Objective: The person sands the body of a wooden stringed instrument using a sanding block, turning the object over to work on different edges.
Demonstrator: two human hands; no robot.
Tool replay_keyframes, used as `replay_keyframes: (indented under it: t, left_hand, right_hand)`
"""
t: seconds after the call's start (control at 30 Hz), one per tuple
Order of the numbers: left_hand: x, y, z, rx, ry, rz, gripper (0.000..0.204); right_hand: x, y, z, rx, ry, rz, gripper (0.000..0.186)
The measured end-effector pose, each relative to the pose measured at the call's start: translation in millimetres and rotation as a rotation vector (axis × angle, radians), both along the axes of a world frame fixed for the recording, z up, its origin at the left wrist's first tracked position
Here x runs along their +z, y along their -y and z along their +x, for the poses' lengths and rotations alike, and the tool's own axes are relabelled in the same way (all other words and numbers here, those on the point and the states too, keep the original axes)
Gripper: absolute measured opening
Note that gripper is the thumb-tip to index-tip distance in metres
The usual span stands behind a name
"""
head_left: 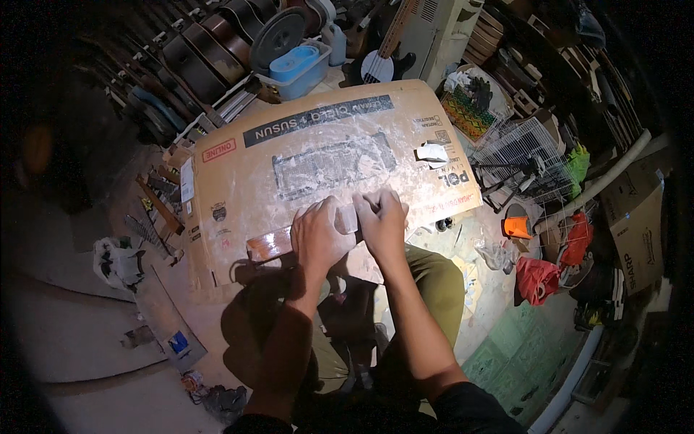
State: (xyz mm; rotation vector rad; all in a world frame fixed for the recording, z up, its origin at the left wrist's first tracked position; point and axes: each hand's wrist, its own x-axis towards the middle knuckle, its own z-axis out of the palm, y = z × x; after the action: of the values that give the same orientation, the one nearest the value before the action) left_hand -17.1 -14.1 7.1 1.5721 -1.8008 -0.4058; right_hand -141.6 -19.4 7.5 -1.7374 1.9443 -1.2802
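Observation:
A flat cardboard sheet (238,173), dusted with white powder, lies in front of me. At its near edge is a glossy reddish-brown wooden piece (270,245), reaching from the left to underneath my hands. My left hand (322,233) is closed over this piece, knuckles up. Close to its right, my right hand (384,223) is also closed, its fingers curled and dusty. Between the hands shows a small pale block (347,220); which hand grips it is hard to tell. My fingertips and the wood's right end are hidden.
Several guitar bodies (206,54) line the far left. A blue plastic tub (300,72) and an electric bass (383,65) stand behind the cardboard. To the right are a white wire rack (531,148), an orange object (517,226) and a red bag (537,281).

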Motion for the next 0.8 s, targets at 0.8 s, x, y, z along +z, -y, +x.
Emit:
replay_keyframes:
  t: [0.8]
  left_hand:
    - [-3.2,-0.9,5.6,-0.050,-0.021,-0.005,0.036]
  right_hand:
    - [-7.2,6.6,0.4,-0.026,-0.085,0.060,0.034]
